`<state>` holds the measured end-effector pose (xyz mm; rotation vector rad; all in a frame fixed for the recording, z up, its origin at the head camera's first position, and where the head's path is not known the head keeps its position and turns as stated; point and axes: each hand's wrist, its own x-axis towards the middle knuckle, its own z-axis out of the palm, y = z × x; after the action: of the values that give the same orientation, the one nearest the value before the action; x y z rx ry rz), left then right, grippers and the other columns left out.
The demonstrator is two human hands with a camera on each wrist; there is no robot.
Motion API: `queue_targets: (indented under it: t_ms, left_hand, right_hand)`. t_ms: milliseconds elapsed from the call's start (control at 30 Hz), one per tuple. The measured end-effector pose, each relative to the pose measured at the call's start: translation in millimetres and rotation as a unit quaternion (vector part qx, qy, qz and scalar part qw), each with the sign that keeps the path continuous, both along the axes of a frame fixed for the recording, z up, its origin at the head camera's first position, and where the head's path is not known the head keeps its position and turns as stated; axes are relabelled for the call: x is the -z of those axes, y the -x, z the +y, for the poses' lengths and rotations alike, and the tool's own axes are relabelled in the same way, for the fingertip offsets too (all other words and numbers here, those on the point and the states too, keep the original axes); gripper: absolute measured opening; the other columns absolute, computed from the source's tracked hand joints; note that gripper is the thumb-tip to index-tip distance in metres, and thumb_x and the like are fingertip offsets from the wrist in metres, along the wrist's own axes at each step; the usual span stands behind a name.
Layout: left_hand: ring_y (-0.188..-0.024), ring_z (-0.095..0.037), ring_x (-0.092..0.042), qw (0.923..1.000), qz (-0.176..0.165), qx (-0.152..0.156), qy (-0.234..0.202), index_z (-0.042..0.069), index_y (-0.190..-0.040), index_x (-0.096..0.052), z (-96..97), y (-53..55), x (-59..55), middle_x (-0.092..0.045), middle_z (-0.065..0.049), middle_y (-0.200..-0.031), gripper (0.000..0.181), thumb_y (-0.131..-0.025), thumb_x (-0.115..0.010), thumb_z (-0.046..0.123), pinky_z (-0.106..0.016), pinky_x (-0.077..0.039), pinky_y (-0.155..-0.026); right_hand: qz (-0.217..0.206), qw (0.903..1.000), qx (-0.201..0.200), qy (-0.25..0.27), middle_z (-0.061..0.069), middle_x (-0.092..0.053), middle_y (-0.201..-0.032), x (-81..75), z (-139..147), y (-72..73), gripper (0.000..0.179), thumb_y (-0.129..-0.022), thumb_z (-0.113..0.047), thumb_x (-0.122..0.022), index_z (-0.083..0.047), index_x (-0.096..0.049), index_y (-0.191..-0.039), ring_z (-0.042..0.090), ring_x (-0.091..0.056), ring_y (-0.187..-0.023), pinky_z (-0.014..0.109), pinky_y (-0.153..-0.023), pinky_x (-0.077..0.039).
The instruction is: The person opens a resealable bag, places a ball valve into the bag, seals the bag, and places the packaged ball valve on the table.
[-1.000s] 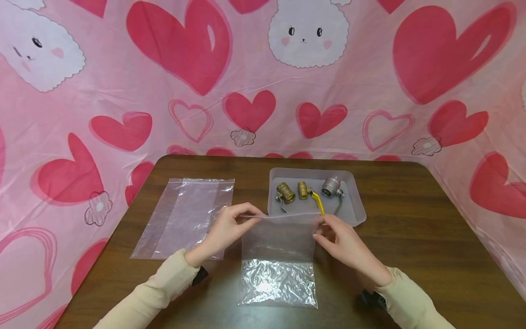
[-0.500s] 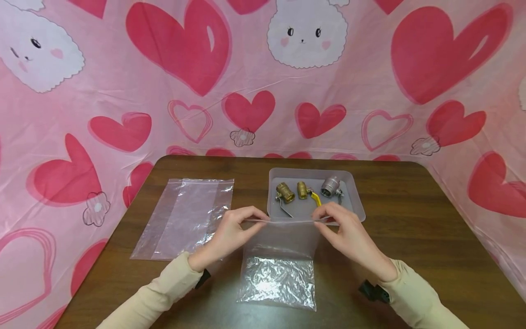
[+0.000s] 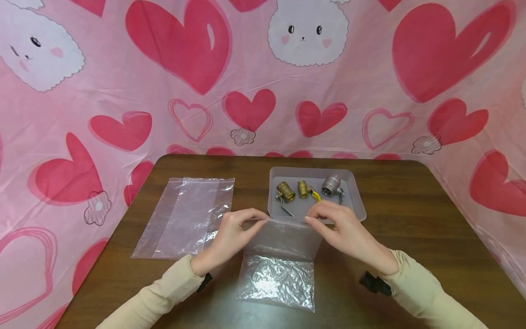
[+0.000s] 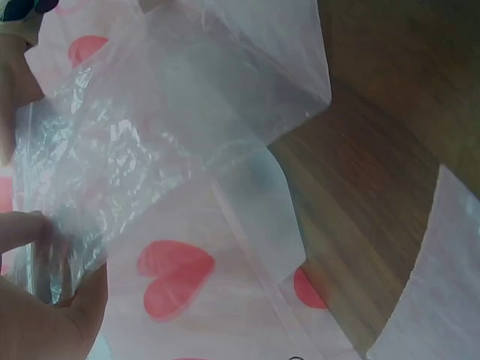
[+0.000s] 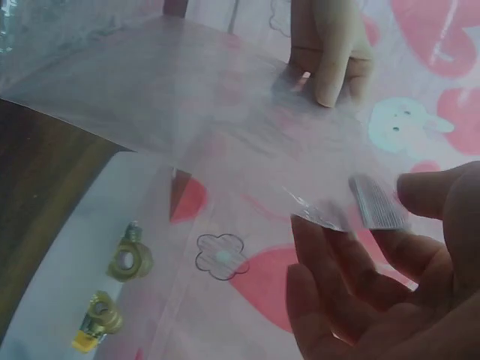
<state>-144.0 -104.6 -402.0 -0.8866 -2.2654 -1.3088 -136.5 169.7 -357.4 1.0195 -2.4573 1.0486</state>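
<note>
A clear zip bag [image 3: 281, 235] stands between my hands, its upper part raised and its crinkled lower part lying on the table. My left hand [image 3: 236, 233] pinches the left side of its top edge between thumb and fingers. On the other side, my right hand [image 3: 345, 228] pinches the same edge; a ribbed strip [image 5: 377, 202] shows by its thumb in the right wrist view. Beyond the bag, a translucent tray [image 3: 357, 196] holds two brass valves, one with a steel lever [image 3: 286, 192] and one with a yellow lever [image 3: 302, 189], plus a silver valve [image 3: 330, 185].
Overlapping clear bags [image 3: 185, 219] lie flat at the left of the brown table [image 3: 411, 219]. A pink cloth [image 3: 246, 59] with hearts hangs behind the table and at both sides. Dark wrist devices [image 3: 375, 283] sit under the sleeves.
My right hand has shifted left along the bag's top edge and now covers part of the yellow lever. The left hand has moved slightly right, so the hands are closer together.
</note>
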Motion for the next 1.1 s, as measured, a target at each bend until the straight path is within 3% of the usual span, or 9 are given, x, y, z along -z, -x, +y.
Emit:
queue_targets:
  t_ms: [233,433,633,933,1100]
  left_hand:
    - [-0.084,-0.009,-0.074,0.9999,0.010,-0.003,0.013,0.015,-0.095,-0.076,2.9,-5.2,-1.6,-0.078,0.002,-0.091,0.008,-0.089,-0.073,0.010,-0.018,-0.057,-0.074]
    - [-0.084,-0.011,-0.074,1.0000,0.001,0.002,0.008,0.013,-0.094,-0.076,5.1,-8.3,-0.2,-0.078,0.000,-0.091,0.009,-0.089,-0.072,0.007,-0.018,-0.058,-0.075]
    - [-0.085,-0.012,-0.074,0.9997,0.012,0.020,0.004,0.011,-0.095,-0.076,8.1,-10.9,1.2,-0.078,-0.001,-0.092,0.010,-0.088,-0.072,0.004,-0.019,-0.058,-0.077]
    - [-0.086,-0.012,-0.074,0.9997,-0.010,0.021,0.007,0.011,-0.095,-0.075,10.1,-14.1,3.5,-0.078,-0.002,-0.094,0.009,-0.089,-0.071,0.005,-0.018,-0.057,-0.079]
    - [-0.085,-0.011,-0.074,0.9996,-0.024,0.017,0.003,0.013,-0.095,-0.075,10.7,-14.5,5.1,-0.078,-0.001,-0.093,0.008,-0.090,-0.071,0.007,-0.019,-0.057,-0.077]
  right_hand:
    - [-0.010,0.9987,-0.049,-0.013,-0.011,-0.065,-0.083,-5.0,-2,2.3,0.008,-0.089,-0.011,-0.073,-0.017,-0.068,-0.088,-0.002,-0.059,-0.078,0.019,-0.068,-0.054]
    - [-0.021,0.9978,-0.059,-0.023,-0.010,-0.067,-0.085,-5.2,-1,1.9,0.004,-0.092,-0.016,-0.071,-0.014,-0.070,-0.089,-0.003,-0.060,-0.078,0.019,-0.066,-0.055]
    - [0.006,0.9978,-0.045,-0.047,-0.010,-0.066,-0.082,-6.5,-2,0.7,0.016,-0.084,-0.001,-0.074,-0.015,-0.070,-0.086,-0.002,-0.059,-0.077,0.022,-0.066,-0.055]
    - [0.079,0.9861,-0.020,-0.145,-0.010,-0.065,-0.081,-10.2,-8,-4.2,0.023,-0.079,0.002,-0.075,-0.017,-0.065,-0.087,0.000,-0.058,-0.072,0.019,-0.062,-0.051]
    - [0.087,0.9824,-0.022,-0.164,-0.012,-0.065,-0.079,-10.9,-9,-6.5,0.019,-0.080,-0.004,-0.077,-0.018,-0.066,-0.088,-0.001,-0.058,-0.070,0.018,-0.061,-0.051]
